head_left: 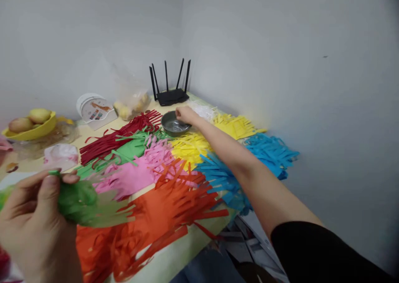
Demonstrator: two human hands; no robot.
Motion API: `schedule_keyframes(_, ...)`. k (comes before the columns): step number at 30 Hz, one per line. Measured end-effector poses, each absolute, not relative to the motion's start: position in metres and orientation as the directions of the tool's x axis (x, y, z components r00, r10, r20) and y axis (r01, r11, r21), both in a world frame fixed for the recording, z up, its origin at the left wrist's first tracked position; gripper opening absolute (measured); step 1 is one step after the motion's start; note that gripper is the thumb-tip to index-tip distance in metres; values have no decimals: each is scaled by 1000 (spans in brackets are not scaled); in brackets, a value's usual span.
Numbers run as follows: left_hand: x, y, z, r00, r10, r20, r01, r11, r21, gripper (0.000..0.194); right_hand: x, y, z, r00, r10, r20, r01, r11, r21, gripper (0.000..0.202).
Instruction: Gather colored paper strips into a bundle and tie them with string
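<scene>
Pinching green fringe [82,198], left hand [40,220]; right hand [186,115], grip unclear, could tip bowl [170,127] beneath by pressing unevenly.

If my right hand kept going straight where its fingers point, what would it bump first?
Probably the inside of the dark gray bowl: your right hand is over its far right side, fingers bent down toward it. The picture can't show whether they already touch.

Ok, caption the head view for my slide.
Left hand pinching a green fringed piece, right hand at a grey bowl, colourful fringed bundles spread across the table.
</scene>
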State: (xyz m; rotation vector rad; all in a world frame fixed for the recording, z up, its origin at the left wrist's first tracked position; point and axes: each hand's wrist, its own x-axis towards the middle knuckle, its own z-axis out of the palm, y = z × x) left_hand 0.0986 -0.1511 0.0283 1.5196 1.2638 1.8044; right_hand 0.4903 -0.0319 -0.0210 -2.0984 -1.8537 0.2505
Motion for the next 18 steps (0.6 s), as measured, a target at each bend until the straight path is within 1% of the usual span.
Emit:
schedule_keyframes(2,108,-158,31,-329,822,465,144,-443,885,14,472,-47,-11,80,984,159,899,-2,-439,20)
schedule_keyframes(3,113,-161,31,-308,840,448,132,-428,894,12,458,-58,-7,23,980,197,860,81,-504,21)
schedule_keyframes(4,117,-163,30,-250,860,444,145,-420,896,10,441,-70,-3,-45,970,238,798,179,-575,20)
schedule_keyframes(5,121,-164,28,-181,877,445,157,-421,893,10,423,-85,0,-118,947,300,672,299,-678,18)
schedule_keyframes(6,125,-165,25,-107,890,443,160,-424,891,10,404,-100,2,-186,916,355,522,398,-754,18)
schedule_keyframes(7,129,-166,23,-43,896,442,158,-431,888,10,387,-116,5,-224,889,399,400,457,-794,19)
schedule_keyframes(8,133,-167,20,7,894,448,157,-443,882,10,371,-132,8,-248,873,420,318,483,-816,20)
schedule_keyframes(9,137,-168,17,46,889,456,157,-457,875,11,358,-146,12,-261,866,427,275,491,-827,19)
schedule_keyframes(14,142,-176,16,163,848,505,168,-528,832,10,325,-183,30,-271,860,431,227,493,-840,12)
schedule_keyframes(18,138,-185,24,166,811,562,237,-586,775,6,322,-189,39,-269,873,407,174,459,-871,14)
